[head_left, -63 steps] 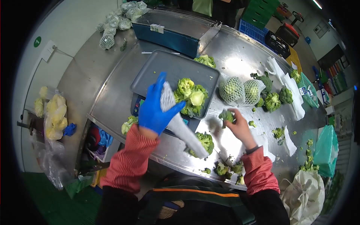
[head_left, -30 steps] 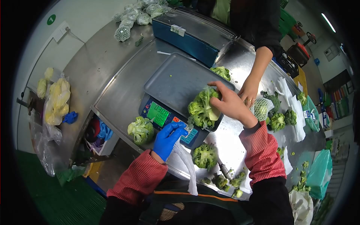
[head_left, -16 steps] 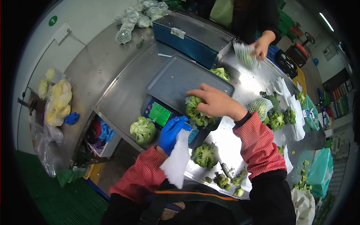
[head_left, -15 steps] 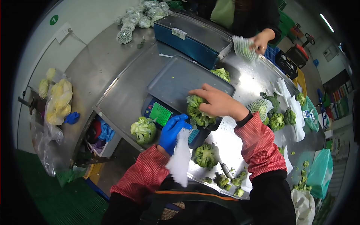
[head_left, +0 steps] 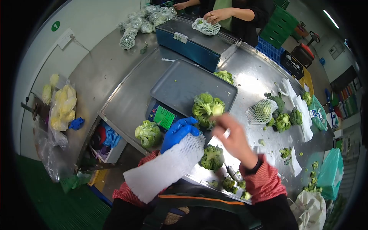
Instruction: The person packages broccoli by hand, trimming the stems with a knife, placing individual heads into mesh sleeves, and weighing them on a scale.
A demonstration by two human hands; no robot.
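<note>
Broccoli (head_left: 208, 109) at near right end of scale tray (head_left: 184, 82); far part mostly bare. Open table (head_left: 136, 90) left of tray; loose head (head_left: 212, 157) close to near edge. Left hand (head_left: 178, 134), gloved, grips white net sleeve (head_left: 165, 168). Right hand (head_left: 232, 136) blurred, grip can't be told. Versus earlier: right hand off broccoli, sleeve swung across left forearm, netted piece (head_left: 206, 27) now at blue-fronted box (head_left: 188, 48).
</note>
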